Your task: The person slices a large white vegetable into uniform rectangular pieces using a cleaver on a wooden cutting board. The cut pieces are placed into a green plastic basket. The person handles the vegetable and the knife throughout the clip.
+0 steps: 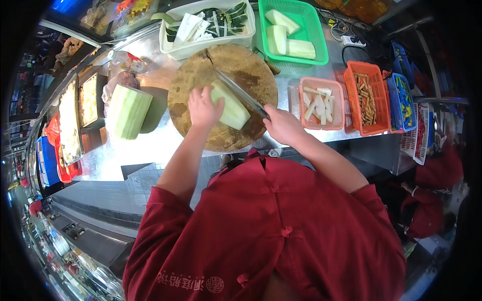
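Note:
A peeled pale-green piece of winter melon point(231, 109) lies on the round wooden chopping block point(252, 60). My left hand point(205, 105) rests on its left side with the fingers spread and the thumb across the top. In my right hand point(280, 123) is the handle of a kitchen knife point(241, 92). The blade runs up and to the left along the melon's right side; whether its edge touches the flesh I cannot tell. A larger peeled melon piece point(130, 112) stands on the steel worktop point(162, 131) left of the block.
Behind the block are a white tub point(207, 42) of dark-green peel and a green basket point(323, 41) with several peeled melon pieces. A pink basket point(322, 84) of white strips and an orange basket point(371, 98) stand right. A plastic bottle point(128, 62) lies left. People in red are at far right.

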`<state>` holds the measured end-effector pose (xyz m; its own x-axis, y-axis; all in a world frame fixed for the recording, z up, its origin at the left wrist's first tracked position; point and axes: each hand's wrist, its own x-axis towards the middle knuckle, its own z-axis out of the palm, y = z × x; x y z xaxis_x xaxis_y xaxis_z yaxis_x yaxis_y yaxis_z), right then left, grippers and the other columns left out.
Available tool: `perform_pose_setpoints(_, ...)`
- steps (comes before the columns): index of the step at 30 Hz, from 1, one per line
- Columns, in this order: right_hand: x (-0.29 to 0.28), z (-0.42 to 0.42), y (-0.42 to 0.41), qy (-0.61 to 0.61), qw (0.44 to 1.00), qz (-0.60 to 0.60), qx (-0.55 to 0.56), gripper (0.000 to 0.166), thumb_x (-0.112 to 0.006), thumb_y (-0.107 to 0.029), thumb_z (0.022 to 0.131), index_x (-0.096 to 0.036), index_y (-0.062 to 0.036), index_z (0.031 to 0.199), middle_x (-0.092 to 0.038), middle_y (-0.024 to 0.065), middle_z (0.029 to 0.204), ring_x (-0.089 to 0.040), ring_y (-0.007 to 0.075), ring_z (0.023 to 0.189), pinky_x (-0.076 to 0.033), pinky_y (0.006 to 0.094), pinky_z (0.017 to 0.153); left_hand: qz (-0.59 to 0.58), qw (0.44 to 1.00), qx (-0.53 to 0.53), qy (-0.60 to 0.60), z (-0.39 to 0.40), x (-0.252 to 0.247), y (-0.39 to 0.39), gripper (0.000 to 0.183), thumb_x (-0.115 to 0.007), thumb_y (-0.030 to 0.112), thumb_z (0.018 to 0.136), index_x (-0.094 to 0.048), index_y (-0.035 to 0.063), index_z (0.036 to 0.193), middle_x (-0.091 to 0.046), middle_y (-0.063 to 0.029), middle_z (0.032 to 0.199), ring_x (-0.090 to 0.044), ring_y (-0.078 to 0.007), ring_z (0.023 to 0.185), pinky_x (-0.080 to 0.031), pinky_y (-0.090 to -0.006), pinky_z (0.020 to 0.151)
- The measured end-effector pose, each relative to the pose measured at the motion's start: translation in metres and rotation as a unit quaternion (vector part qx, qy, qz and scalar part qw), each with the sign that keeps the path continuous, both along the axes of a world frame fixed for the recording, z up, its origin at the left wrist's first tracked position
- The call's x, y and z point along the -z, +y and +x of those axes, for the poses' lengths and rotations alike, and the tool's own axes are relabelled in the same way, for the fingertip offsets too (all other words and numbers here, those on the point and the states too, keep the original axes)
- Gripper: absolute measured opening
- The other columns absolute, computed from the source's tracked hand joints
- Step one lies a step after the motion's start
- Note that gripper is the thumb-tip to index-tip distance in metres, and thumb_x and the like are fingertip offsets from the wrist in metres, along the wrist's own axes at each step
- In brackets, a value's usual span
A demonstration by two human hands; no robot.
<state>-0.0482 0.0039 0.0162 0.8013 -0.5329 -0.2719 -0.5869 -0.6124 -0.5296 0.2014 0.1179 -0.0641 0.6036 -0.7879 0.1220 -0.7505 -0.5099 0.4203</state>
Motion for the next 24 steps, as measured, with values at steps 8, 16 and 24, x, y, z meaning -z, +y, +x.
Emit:
perform_pose_setpoints(8, -0.010, 0.015, 0.010, 0.033, 0.999, -0.010, -0.022, 0.028, -0.060, -0.019, 0.098, -0.046, -0.0037, 0.117, -0.069, 0.0260, 0.088, -0.066, 0.0497, 0.085, -0.051, 0.0593, 0.072, -0.082, 0.997, -0.003, -0.010, -0.017, 0.031, -0.020, 0.051, -0.079, 0.031, 0.081, -0.060, 0.0123, 0.125, -0.055, -0.0154, 0.130, -0.052, -0.0368, 0.121, -0.039, -0.0498, 0.105)
perform_pose_setpoints(16, -0.016, 0.023, 0.007, 0.043, 0.998, 0.007, -0.040, 0.027, -0.060, -0.019, 0.099, -0.043, -0.0027, 0.113, -0.068, 0.0260, 0.086, -0.065, 0.0502, 0.084, -0.049, 0.0598, 0.070, -0.088, 0.996, -0.003, -0.013, -0.011, 0.030, -0.018, 0.051, -0.079, 0.031, 0.080, -0.061, 0.0123, 0.123, -0.056, -0.0150, 0.127, -0.054, -0.0365, 0.118, -0.040, -0.0492, 0.102)
perform_pose_setpoints(24, -0.009, 0.026, 0.004, 0.054, 0.997, 0.014, -0.051, 0.028, -0.060, -0.019, 0.100, -0.043, -0.0014, 0.113, -0.065, 0.0294, 0.077, -0.064, 0.0531, 0.075, -0.048, 0.0615, 0.065, -0.106, 0.994, 0.000, -0.013, -0.012, 0.029, -0.016, 0.051, -0.080, 0.028, 0.077, -0.061, 0.0128, 0.122, -0.056, -0.0151, 0.126, -0.055, -0.0362, 0.115, -0.040, -0.0483, 0.101)
